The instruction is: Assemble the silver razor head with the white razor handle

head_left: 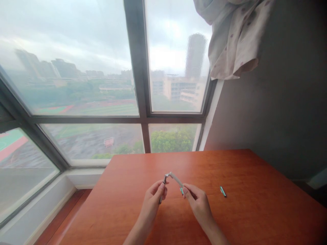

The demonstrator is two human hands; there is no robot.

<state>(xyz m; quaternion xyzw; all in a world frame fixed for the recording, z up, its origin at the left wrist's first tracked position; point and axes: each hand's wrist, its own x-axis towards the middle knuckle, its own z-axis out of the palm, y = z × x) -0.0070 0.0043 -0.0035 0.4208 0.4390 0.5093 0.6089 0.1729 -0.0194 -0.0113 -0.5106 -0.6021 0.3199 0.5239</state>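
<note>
Above the wooden table, my left hand (pixel 154 199) is closed round a slim dark metallic handle (pixel 164 180), which looks like a razor handle. Its shiny jointed top end meets a pale grey curved bar (pixel 176 179); whether the two are joined I cannot tell. My right hand (pixel 196 200) pinches the lower end of that bar between thumb and fingers. A small green-and-white piece (pixel 181 191) shows at these fingertips, partly hidden. On the table to the right lies a similar small green, white and black piece (pixel 223 191), resembling a razor blade cartridge, apart from both hands.
The reddish-brown table (pixel 122 204) spans the foreground. Behind it stand large windows with grey frames (pixel 143 120). A spotted light shirt (pixel 235 41) hangs at the upper right before a grey wall (pixel 268 102). At the left is a white ledge (pixel 84 177).
</note>
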